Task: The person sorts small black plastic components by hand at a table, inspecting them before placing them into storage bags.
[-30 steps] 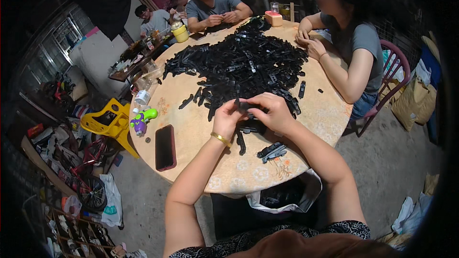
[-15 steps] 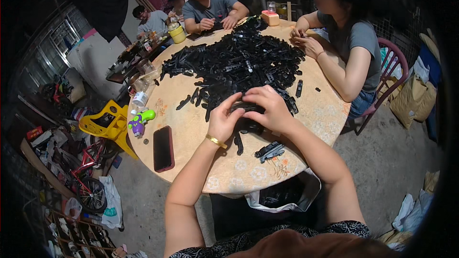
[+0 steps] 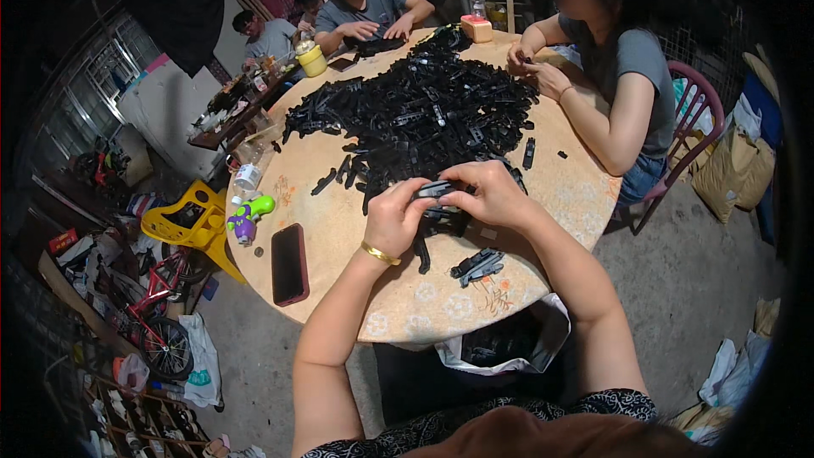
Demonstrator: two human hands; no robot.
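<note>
Between my two hands, near the front of the table, is a small black-and-grey plastic part. My left hand pinches its left end with thumb and fingers, and a gold bracelet circles that wrist. Closed on the right end is my right hand. Just beyond my fingers spreads a large heap of black plastic parts. Several grey and black parts lie in a small bunch closer to me, below my right hand. A single curved black piece rests by my left wrist.
The round table also bears a phone, a purple-green toy and a yellow-lidded jar. Below its front edge hangs a white bag with dark contents. Two co-workers sit at the far side and right; a yellow chair stands left.
My hands have tilted and parted slightly, so the part between them now shows. The co-worker across has spread both hands low over dark pieces at the far edge.
</note>
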